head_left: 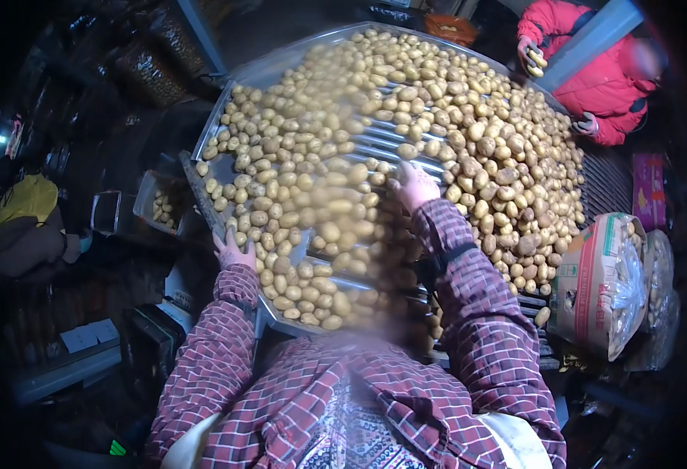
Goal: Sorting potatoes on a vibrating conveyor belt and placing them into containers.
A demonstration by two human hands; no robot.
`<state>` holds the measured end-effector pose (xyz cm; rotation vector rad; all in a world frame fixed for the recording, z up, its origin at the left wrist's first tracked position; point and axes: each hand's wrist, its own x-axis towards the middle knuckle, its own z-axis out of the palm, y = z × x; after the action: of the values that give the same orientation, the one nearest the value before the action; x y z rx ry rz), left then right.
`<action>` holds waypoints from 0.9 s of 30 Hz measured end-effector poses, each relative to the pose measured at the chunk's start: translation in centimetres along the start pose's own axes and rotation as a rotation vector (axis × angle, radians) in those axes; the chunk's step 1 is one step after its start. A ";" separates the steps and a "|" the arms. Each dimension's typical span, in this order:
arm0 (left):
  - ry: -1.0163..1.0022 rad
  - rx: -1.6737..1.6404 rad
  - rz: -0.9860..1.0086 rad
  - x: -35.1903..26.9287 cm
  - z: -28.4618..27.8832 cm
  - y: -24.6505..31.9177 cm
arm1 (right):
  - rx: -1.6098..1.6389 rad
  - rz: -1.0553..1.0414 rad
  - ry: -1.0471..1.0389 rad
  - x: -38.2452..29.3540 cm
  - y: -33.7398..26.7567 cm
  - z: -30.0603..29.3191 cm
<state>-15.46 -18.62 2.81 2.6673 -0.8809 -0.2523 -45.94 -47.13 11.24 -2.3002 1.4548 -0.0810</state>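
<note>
A wide metal sorting table [399, 152] with bars lies before me, heaped with potatoes [496, 182]. My left hand [235, 252] rests at the table's left rim [199, 190], fingers apart, beside the nearest potatoes. Farther in, my right hand [416, 186] reaches palm down over the middle of the table. Its fingers are spread at a strip of bars between two masses of potatoes, and I see nothing held in it. What lies under that palm is hidden. A blurred patch on the view hides part of the middle and near potatoes.
Across the table, a person in a red jacket [589, 88] holds potatoes in one hand, behind a slanted post [592, 44]. Filled potato bags [589, 281] stand at the right edge. To the left are a bin with potatoes [144, 196] and a person in yellow and dark clothing [29, 228].
</note>
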 end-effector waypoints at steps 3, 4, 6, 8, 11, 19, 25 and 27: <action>0.004 -0.011 -0.002 0.0 -0.3 0.2 | -0.171 -0.022 -0.106 3.2 -0.6 1.6; 0.003 -0.024 -0.018 -0.1 -0.5 -0.1 | -0.029 -0.009 -0.105 3.8 -0.9 1.8; -0.023 -0.050 -0.033 0.1 -0.7 0.3 | 0.494 0.153 -0.079 5.2 0.9 2.9; -0.039 -0.048 -0.042 0.3 -1.1 1.1 | 0.632 0.080 -0.084 6.2 1.6 3.1; -0.061 -0.030 -0.067 0.1 -2.0 1.0 | -0.097 -0.201 -0.146 5.7 -6.2 1.6; -0.002 -0.075 0.002 -0.1 -0.5 0.9 | -0.310 0.146 -0.329 9.5 -9.9 6.3; 0.003 -0.094 -0.007 0.0 -0.9 0.0 | -0.238 -0.059 -0.408 7.8 -7.4 1.0; -0.051 -0.068 -0.056 -0.3 -1.4 0.6 | -0.247 0.194 -0.188 8.7 -4.9 0.2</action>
<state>-15.66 -18.60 4.35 2.6356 -0.7985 -0.3579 -37.81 -52.91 11.40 -2.2657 1.6556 0.3804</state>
